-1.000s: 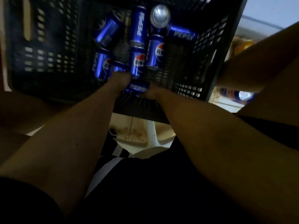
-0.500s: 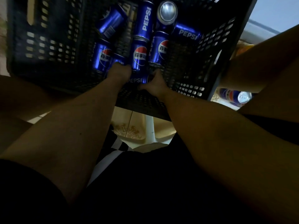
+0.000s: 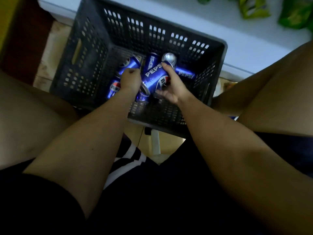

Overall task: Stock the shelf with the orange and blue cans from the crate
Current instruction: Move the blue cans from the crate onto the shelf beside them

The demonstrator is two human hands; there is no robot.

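The pick-up step was in hand: the right hand [image 3: 171, 87] had its fingers and thumb curled round a blue Pepsi can [image 3: 155, 77], held tilted just above the other blue cans [image 3: 129, 64] lying in the black crate [image 3: 94, 53]. The left hand [image 3: 131, 79] was curled into a fist among them; whether it gripped a can could not be told. Next, judging by the task, the held can needed lifting clear of the crate wall and carrying to the shelf.
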